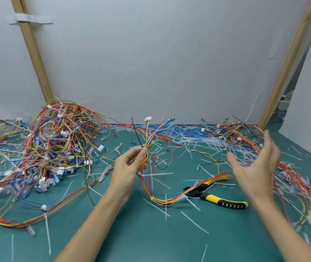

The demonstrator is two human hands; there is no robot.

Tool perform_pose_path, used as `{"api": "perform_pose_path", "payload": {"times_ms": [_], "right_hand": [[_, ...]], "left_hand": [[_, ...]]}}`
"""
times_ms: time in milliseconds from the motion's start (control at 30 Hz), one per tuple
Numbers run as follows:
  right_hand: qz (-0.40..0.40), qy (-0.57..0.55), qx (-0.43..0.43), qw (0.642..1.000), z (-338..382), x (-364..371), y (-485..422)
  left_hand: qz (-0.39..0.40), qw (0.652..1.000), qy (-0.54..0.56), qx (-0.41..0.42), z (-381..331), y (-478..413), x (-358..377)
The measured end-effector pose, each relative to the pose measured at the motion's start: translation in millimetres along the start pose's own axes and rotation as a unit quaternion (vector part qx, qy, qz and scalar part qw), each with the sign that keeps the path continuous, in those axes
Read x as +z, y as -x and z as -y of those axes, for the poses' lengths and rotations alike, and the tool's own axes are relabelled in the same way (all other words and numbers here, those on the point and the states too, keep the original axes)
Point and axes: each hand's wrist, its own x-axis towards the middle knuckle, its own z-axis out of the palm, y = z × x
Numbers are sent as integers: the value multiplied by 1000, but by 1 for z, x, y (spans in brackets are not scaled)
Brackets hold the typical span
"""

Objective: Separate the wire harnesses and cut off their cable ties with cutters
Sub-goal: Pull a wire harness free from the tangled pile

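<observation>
**Left hand on the harness, right hand free**

Left hand sat just left of the frame's centre, thumb and fingertips pinching a wire harness right at its white cable tie. Above that pinch the red, yellow, white and black wires fanned upward, and a small white connector topped them. Below my fingers the same bundle dropped to the green mat, curved across the lower centre and ran up to the right, crossing over the cutters.

My right hand hung above the mat at centre right, fingers straight and spread wide, gripping nothing. It was blurred, so I could not tell finer detail of the fingers.

The cutters lay flat on the mat, right of centre and low, between my two forearms. Their yellow-and-black handles were splayed apart and neither hand touched them.

A tall tangled heap of harnesses filled the left of the frame. A lower, flatter tangle spread along the right, behind and beneath my right hand. Loose white cut ties lay scattered over the mat. Pale wall panels with wooden strips stood behind everything.
</observation>
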Motion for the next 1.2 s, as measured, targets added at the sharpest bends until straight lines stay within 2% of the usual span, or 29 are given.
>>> {"api": "perform_pose_path", "payload": {"times_ms": [100,167,233,333,400,600,733,800,867,967,1200], "right_hand": [[-27,-68,-162,984,33,1,16],[31,-100,-249,963,57,6,33],[117,-101,-299,942,81,16,49],[220,-83,-270,934,109,33,55],[241,-61,-246,937,122,43,52],[190,15,-249,950,141,67,54],[170,38,-199,964,132,78,57],[207,18,-162,965,127,81,59],[256,-48,-132,956,123,82,61],[282,-118,-102,947,122,80,60],[299,-186,-71,933,124,75,64]], "left_hand": [[10,1000,-3,-3,1,1,3],[9,1000,4,-6,1,1,5],[10,1000,13,-8,1,3,7],[11,1000,9,9,-2,5,8],[3,999,-13,30,-3,5,8],[-14,989,-133,58,-6,3,9],[-29,957,-261,122,-5,3,7],[-50,942,-293,159,-5,6,7],[-58,922,-326,202,-6,10,8],[-50,903,-360,229,-7,11,8],[-71,916,-340,201,-8,10,7]]}}
